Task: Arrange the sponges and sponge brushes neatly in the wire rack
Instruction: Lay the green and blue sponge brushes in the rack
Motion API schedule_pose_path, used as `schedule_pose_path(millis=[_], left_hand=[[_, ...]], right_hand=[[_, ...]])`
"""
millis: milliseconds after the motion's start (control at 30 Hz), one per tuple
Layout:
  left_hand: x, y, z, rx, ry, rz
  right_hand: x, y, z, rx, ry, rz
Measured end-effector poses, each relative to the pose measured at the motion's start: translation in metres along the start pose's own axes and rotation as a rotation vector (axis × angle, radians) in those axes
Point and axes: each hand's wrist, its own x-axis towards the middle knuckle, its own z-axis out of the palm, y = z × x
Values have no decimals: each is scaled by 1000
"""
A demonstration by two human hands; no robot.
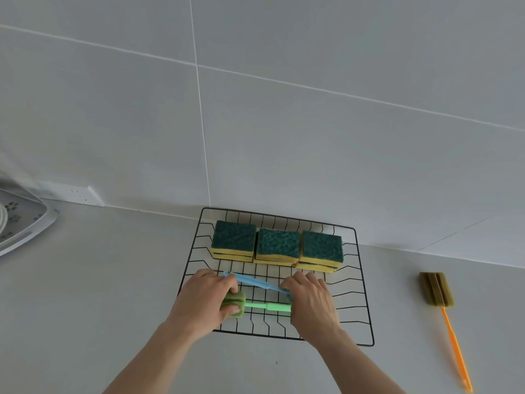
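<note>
A black wire rack (360,280) lies on the counter against the wall. Three stacks of yellow sponges (277,244) with dark green tops stand in a row along its back. In the front half lie a green-handled sponge brush (267,306) and a blue-handled one (255,281). My left hand (204,300) grips the green brush by its sponge head. My right hand (309,302) covers the other ends of both handles; the blue brush's head is hidden under it. An orange-handled sponge brush (443,305) lies on the counter to the right, outside the rack.
A white dish drainer (20,223) with a paw-print tray sits at the far left edge. A wall socket (74,193) is low on the tiled wall beside it. Grey counter surrounds the rack.
</note>
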Motion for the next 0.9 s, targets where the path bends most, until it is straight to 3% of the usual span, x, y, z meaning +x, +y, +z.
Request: schedule_pose_path(millis=[167,333,500,733,900], left_hand=[[3,-3,-1,41,-3,61],[2,-1,-6,-12,174,39],[13,1,-4,-29,97,40],[14,2,8,30,27,38],[17,2,12,39,-3,27]], right_hand=[[3,2,1,-1,0,-13],[6,3,3,-38,22,-50],[9,-1,5,-78,57,-89],[7,-3,9,67,12,-122],[3,3,5,149,100,-63]])
